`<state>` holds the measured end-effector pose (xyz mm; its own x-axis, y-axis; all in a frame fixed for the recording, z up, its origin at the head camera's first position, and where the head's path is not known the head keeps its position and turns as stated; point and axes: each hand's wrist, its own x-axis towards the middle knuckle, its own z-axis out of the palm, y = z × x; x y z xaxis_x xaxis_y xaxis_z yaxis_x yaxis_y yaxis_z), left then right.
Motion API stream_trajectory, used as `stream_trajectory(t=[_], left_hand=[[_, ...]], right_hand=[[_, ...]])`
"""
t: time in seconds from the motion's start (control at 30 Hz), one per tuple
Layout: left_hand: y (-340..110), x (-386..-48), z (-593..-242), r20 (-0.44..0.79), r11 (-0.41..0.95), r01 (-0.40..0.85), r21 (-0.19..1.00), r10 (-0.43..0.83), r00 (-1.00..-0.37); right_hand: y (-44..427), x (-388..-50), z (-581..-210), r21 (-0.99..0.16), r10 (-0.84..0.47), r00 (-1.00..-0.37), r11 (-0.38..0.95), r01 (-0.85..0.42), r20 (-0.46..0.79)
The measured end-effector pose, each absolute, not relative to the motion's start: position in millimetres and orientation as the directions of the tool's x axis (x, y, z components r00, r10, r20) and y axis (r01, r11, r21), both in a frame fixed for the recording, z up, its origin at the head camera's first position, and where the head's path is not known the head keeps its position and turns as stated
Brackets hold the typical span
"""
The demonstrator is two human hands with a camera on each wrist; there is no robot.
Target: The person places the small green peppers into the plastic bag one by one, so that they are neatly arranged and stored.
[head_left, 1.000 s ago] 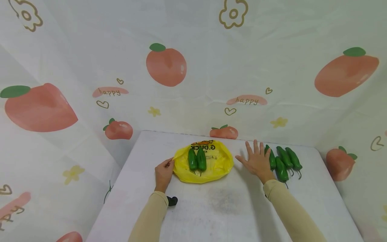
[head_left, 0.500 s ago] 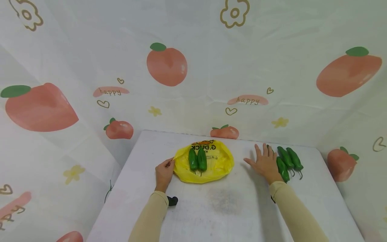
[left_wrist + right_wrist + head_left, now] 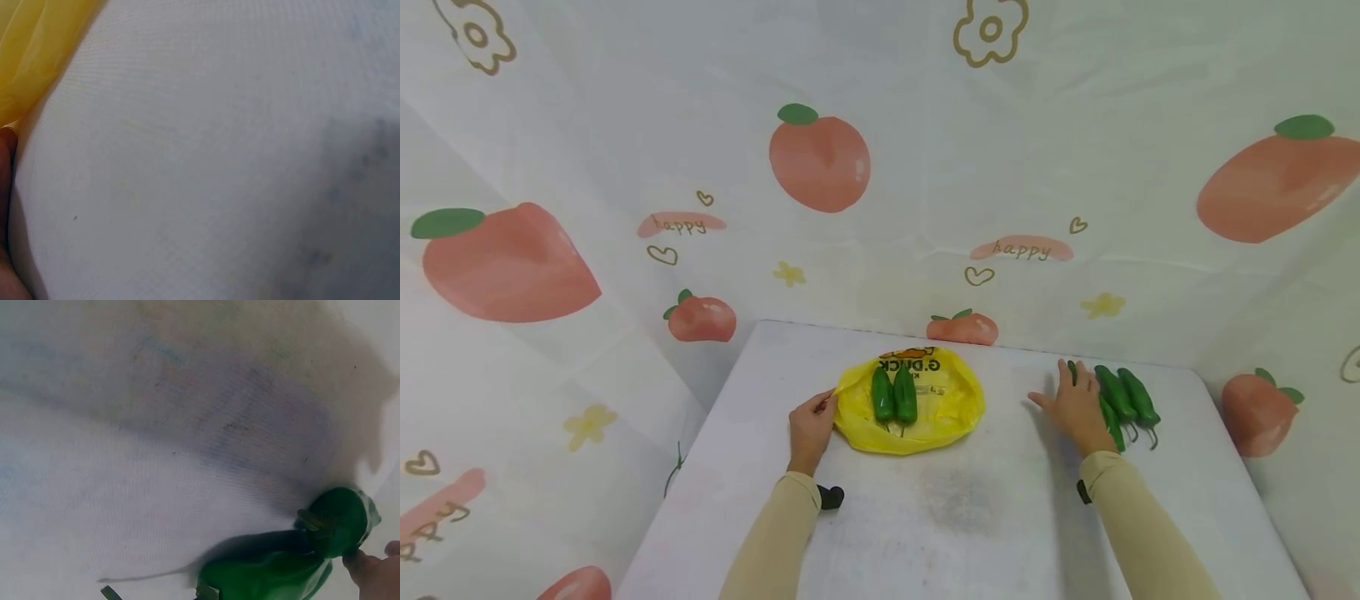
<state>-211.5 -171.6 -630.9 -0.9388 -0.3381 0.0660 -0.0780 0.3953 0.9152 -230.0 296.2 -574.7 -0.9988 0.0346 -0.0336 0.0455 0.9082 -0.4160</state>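
Wall covering (image 3: 730,100), white and printed with peaches and the word "happy", rises behind the whole desk (image 3: 925,542). Two light sleeves cross over this desk. The left sleeve (image 3: 771,537) slants forward and a little to the right; the right sleeve (image 3: 1153,529) slants forward and to the left.

A yellow bag (image 3: 951,427) lies close to the far edge of the desk, somewhat left of the middle of this edge, its mouth spread in an oval.

The left hand (image 3: 811,432) is at the bag's left side, back upward, fingers bent, and it pinches the rim between thumb and fingers. The right hand (image 3: 1077,412) reaches near the far right corner, also back upward, its thumb stretched away from the lightly bent fingers. In the right wrist view one fingertip meets a green pepper; whether it presses, I cannot tell.

Two green peppers (image 3: 883,398) lie side by side in the bag, tips toward the far edge. More green peppers (image 3: 1139,398) lie under and beside the right hand, partly hidden by it. Thin stems (image 3: 1153,439) point toward the near side.
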Motion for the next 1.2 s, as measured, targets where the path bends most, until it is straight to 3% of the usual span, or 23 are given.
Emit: stream_trajectory(t=[0.3,0.87,1.2], left_hand=[[-171.3,-211.3,-633.2,0.087,0.417,-0.068,0.907,-0.342,-0.936],[-168.7,-210.0,-631.6,0.09,0.431,-0.067,0.9,-0.335,-0.938],[-170.6,-211.2,-632.2,0.081,0.435,-0.081,0.897,-0.343,-0.936]], right_hand=[[296.9,-229.6,-570.3,-0.477,0.073,-0.997,0.876,0.076,-0.024],[297.2,-229.2,-577.1,-0.561,0.189,-0.964,0.785,0.262,-0.186],[294.3,-230.0,-578.8,-0.562,0.16,-0.963,0.786,0.257,-0.216]])
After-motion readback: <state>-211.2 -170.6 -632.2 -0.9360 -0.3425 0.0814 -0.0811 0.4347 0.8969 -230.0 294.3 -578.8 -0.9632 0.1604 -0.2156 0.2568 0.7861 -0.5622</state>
